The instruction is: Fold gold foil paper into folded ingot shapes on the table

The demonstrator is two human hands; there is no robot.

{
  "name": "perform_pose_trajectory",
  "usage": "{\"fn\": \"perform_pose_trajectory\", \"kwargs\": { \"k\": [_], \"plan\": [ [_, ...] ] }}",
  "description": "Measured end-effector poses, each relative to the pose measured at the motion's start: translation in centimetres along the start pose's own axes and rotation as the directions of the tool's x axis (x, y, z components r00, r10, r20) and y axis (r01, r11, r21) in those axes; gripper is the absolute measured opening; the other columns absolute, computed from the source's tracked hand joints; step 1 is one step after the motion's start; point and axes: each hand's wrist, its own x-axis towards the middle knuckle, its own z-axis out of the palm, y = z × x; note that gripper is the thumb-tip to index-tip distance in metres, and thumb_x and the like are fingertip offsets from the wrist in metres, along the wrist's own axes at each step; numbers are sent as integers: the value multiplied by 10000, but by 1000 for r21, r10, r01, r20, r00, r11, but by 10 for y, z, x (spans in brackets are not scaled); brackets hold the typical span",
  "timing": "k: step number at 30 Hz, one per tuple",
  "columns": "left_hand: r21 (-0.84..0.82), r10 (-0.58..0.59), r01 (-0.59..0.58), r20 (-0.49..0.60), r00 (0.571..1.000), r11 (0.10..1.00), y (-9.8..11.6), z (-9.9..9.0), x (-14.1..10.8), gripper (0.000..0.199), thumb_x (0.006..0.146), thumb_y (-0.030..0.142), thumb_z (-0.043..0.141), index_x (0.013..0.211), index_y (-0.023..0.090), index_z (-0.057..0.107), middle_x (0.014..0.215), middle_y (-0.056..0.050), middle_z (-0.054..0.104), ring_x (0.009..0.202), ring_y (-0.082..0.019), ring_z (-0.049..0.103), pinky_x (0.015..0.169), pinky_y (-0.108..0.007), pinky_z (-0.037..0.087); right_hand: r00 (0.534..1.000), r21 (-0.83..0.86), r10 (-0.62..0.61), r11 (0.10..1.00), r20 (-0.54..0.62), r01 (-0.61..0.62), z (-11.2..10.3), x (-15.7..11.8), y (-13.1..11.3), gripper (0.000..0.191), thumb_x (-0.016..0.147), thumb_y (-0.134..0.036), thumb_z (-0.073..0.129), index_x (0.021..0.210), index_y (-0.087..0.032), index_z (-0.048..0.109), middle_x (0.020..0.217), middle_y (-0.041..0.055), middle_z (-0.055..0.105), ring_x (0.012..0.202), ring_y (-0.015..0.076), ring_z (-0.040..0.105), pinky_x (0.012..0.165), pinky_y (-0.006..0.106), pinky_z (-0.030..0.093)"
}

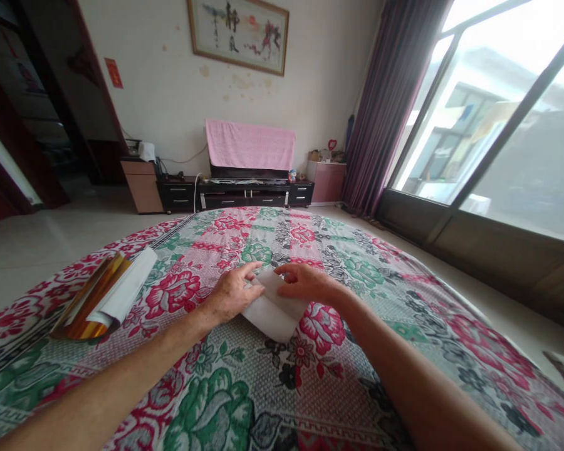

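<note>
Gold and white sheets (126, 288) lie curled on a floral tablecloth (216, 407) at nine o'clock from a white paper (270, 318); a left hand (235, 291) touches that paper from ten o'clock, a right hand (305, 283) from two — thumbs and forefingers parted, whether clamped on it cannot be told. The step appears to be folding — calling next, it seems, for lined-up edges and even pressure.
</note>
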Motion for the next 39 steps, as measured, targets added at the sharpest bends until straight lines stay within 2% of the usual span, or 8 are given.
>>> {"fn": "perform_pose_trajectory", "kwargs": {
  "k": [7, 11, 16, 23, 27, 32, 35, 39],
  "plan": [
    [-85, -42, 40, -27, 999, 996, 16, -2, -5, 479, 725, 299, 549, 1187, 175, 567, 1003, -71, 631, 639, -115, 596, 532, -217, 444, 999, 162, 47, 986, 17, -50, -7, 1, 0, 492, 711, -279, 600, 1190, -189, 533, 810, 29, 653, 600, 106, 553, 485, 200, 408],
    [7, -34, 34, -5, 999, 999, 22, 3, -9, 346, 729, 281, 541, 1024, 161, 675, 886, -69, 680, 647, -144, 601, 556, -245, 461, 1000, 67, -2, 998, -23, 3, -11, 1, 8, 443, 689, -285, 618, 1117, -176, 582, 768, 26, 653, 599, 110, 543, 493, 211, 402],
    [144, 121, -111, -62, 991, 983, 17, 7, -10, 231, 722, 226, 542, 865, 181, 718, 937, -71, 679, 838, -200, 620, 758, -320, 492, 994, -40, -76, 997, -79, 73, -2, 5, 11, 429, 678, -245, 587, 1098, -158, 586, 724, 27, 655, 580, 120, 538, 491, 235, 398],
    [302, 272, -227, -116, 955, 926, 12, 5, -8, 259, 743, 160, 522, 941, 190, 686, 1002, -80, 658, 946, -204, 599, 894, -371, 465, 982, -118, -127, 987, -141, 111, 0, 4, 6, 425, 677, -232, 580, 1098, -176, 596, 863, 49, 664, 664, 132, 568, 564, 244, 444],
    [447, 398, -316, -102, 912, 837, 13, 4, -12, 271, 789, 147, 485, 995, 142, 660, 1088, -125, 610, 1007, -225, 570, 901, -402, 468, 980, -121, -130, 986, -150, 113, 0, 4, 6, 431, 677, -230, 584, 1105, -178, 593, 881, 50, 658, 676, 133, 567, 583, 252, 447],
    [513, 616, -571, 100, 781, 641, 20, 2, -20, 282, 841, 213, 468, 1045, 142, 649, 1207, -130, 566, 1124, -248, 507, 979, -460, 407, 979, -81, -131, 990, -158, 119, 1, 5, 8, 402, 684, -217, 585, 1082, -167, 596, 848, 45, 653, 666, 125, 561, 569, 240, 442],
    [481, 607, -632, 232, 760, 608, 22, 1, -25, 342, 838, 336, 498, 1096, 155, 632, 1246, -131, 553, 1170, -271, 484, 1006, -496, 373, 978, -50, -145, 989, -149, 139, 2, 5, 9, 380, 692, -206, 570, 1068, -165, 594, 844, 45, 657, 664, 122, 567, 559, 231, 442],
    [425, 553, -657, 356, 754, 622, 19, -1, -27, 579, 762, 507, 567, 1217, 149, 557, 1302, -155, 508, 1209, -307, 450, 1027, -514, 337, 972, -71, -154, 987, -175, 144, 1, 7, 14, 384, 683, -186, 558, 1065, -160, 596, 853, 50, 663, 682, 129, 577, 580, 240, 453]
  ]
}}
